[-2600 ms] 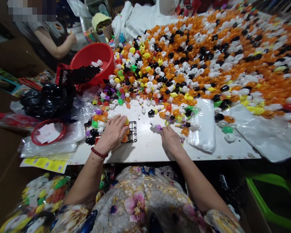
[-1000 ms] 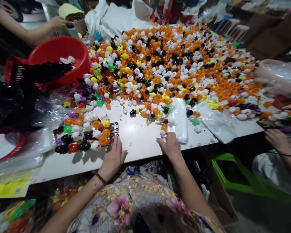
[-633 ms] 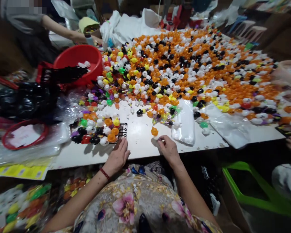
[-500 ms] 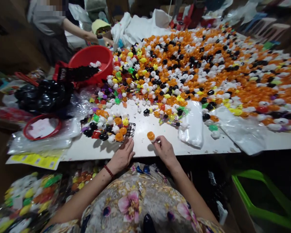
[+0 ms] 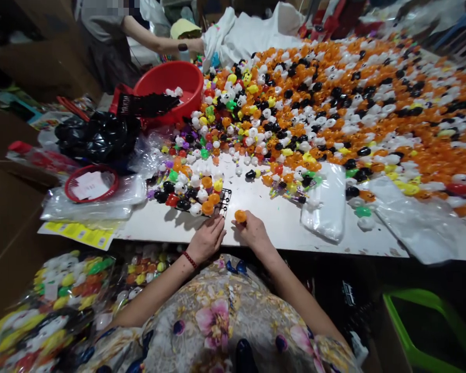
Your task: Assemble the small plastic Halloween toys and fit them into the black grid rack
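Observation:
My left hand (image 5: 206, 240), with a dark red bead bracelet on its wrist, has its fingers together on the near right edge of a black plastic grid rack (image 5: 224, 202). Colourful toy heads (image 5: 183, 189) in orange, white, black, red and green crowd the rack; its right end shows bare grid. Just to the right, my right hand (image 5: 254, 231) pinches a small orange pumpkin-like toy head (image 5: 239, 215) between thumb and fingers. That piece is held apart from the rack, and its underside is hidden by the fingers.
A huge heap of toy heads (image 5: 334, 114) covers the table's back and right. Clear plastic bags (image 5: 323, 207) lie to the right. At left are a red tub (image 5: 171, 77), a red basket (image 5: 91, 184) and black bags (image 5: 101, 137). Another person's arm (image 5: 151, 39) reaches in behind.
My right hand has moved left with the orange toy head, closer to the rack. My left hand stays at the rack's edge. The whole view has shifted slightly.

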Demonstrator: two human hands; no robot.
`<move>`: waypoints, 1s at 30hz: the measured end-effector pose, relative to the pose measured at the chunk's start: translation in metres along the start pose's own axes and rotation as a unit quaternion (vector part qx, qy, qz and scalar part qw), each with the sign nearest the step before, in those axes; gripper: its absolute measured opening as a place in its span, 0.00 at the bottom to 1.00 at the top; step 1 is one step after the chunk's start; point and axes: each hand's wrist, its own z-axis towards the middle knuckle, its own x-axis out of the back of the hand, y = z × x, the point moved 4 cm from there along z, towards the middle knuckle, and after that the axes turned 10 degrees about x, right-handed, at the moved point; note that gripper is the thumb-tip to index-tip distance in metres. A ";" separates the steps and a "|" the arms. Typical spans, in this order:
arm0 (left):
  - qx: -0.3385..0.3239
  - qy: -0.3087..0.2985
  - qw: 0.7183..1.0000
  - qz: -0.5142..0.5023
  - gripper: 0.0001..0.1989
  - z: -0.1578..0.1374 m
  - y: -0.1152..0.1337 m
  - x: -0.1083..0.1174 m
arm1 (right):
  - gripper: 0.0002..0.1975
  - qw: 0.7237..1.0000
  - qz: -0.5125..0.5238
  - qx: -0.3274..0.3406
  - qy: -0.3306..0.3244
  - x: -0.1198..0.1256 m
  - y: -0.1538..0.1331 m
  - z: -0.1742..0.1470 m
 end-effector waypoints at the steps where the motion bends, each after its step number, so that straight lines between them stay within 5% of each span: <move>1: 0.000 0.013 1.000 0.004 0.18 -0.001 0.000 0.001 | 0.05 0.999 0.049 -0.019 0.005 -0.003 0.001 0.003; 7: 0.035 0.018 0.999 0.016 0.16 -0.004 -0.002 -0.002 | 0.03 0.977 0.211 -0.030 -0.008 -0.028 -0.005 0.020; 19: 0.019 0.021 1.000 0.002 0.13 -0.002 0.000 0.002 | 0.05 0.995 0.069 0.066 -0.035 -0.041 -0.007 0.025; 30: 0.042 0.001 0.999 -0.010 0.15 -0.002 -0.003 -0.001 | 0.05 0.992 0.105 0.063 -0.036 -0.038 -0.003 0.025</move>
